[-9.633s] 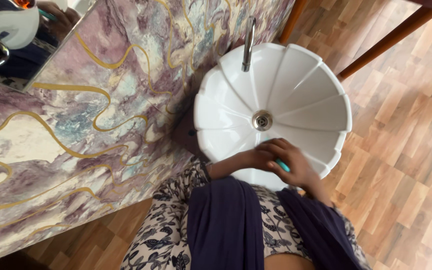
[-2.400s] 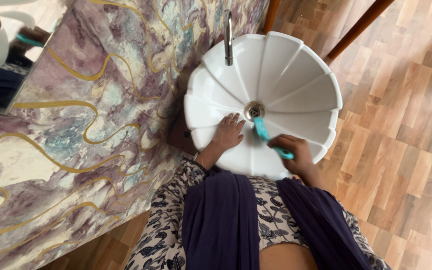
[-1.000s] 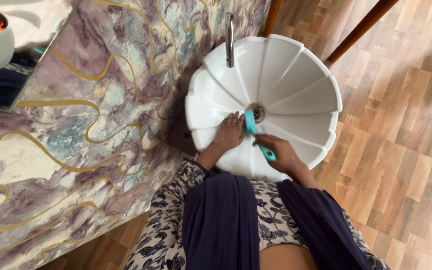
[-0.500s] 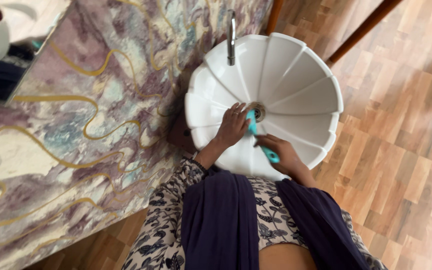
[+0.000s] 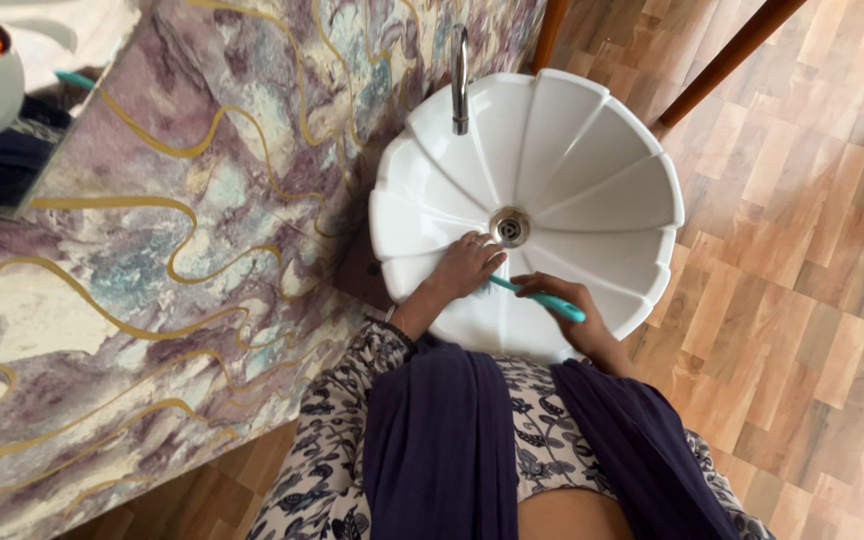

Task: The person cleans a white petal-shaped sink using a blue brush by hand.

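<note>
A white fluted round sink (image 5: 592,150) hangs on the marbled wall, with a metal drain (image 5: 509,227) at its centre and a chrome tap (image 5: 459,70) above it. My right hand (image 5: 570,310) grips the handle of a teal brush (image 5: 542,297) that lies across the near side of the bowl, its head pointing left under my left hand. My left hand (image 5: 462,266) rests on the inner near-left wall of the sink, just below the drain, fingers curled over the brush's head end.
A purple, white and gold marbled wall (image 5: 202,220) fills the left. A mirror (image 5: 2,100) sits at the upper left. Wood-pattern floor (image 5: 802,300) lies to the right, crossed by brown wooden legs (image 5: 732,50) at the top.
The brush has swung from pointing up at the drain to lying sideways across the near bowl. My left hand slid down from beside the drain, closing over the brush's head end.
</note>
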